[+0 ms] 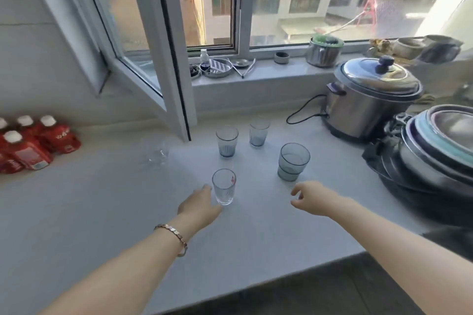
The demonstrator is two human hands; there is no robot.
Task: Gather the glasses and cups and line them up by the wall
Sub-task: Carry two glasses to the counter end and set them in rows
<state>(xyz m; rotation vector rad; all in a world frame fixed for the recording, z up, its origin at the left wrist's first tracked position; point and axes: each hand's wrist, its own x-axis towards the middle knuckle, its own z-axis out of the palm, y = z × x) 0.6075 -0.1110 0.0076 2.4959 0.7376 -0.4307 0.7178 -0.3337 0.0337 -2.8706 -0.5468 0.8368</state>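
Beside left hand [198, 206], seemingly touching: clear glass [224, 186].

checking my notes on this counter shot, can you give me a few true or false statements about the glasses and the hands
1. The left hand is beside the clear glass with a red mark. True.
2. The right hand is holding the wide blue-tinted glass. False: its fingers are open and short of that glass, holding nothing.
3. Two narrow blue-tinted glasses stand upright farther back on the counter. True.
4. The red-labelled bottles stand to the right of the glasses. False: they are at the far left, by the wall.
5. The cooker has its lid off. False: the metal lid is on.
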